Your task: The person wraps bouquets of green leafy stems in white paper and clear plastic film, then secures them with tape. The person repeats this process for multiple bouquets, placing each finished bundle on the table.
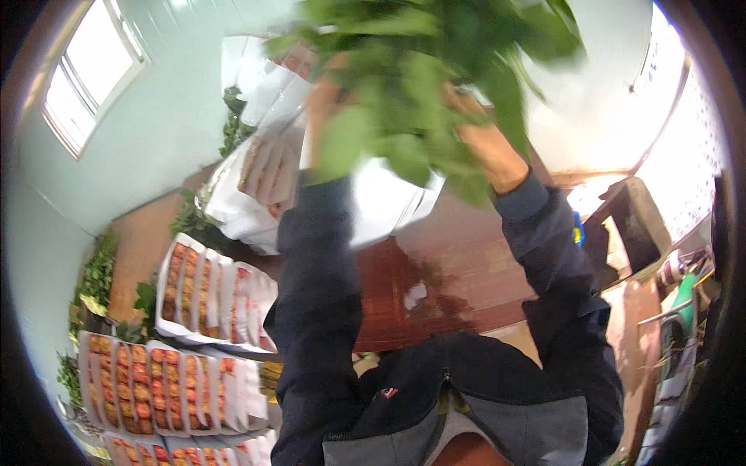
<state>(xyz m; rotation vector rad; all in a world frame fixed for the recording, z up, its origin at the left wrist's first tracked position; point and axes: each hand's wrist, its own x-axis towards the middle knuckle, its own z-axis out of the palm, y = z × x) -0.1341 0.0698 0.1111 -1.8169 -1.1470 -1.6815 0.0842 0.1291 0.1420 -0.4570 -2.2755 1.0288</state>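
A large leafy green bunch [408,110], blurred by motion, is raised in front of me, with its top running past the upper edge of the view. My left hand [326,96] grips it from the left, fingers partly covered by leaves. On the other side my right hand [486,140] is closed on it too, with the fingertips hidden in the foliage. Beneath the bunch, white paper sheets [382,201] lie on a reddish-brown table [443,268]. A small white scrap [415,296] rests on the wet-looking tabletop.
Left of me stand white-wrapped packs [213,291] with rows of red and orange rounded heads, probably flowers; another group of wrapped packs [157,384] is nearer. Greenery [96,274] lies along the wall. A dark open-topped container [635,227] and a green object [683,300] are at right.
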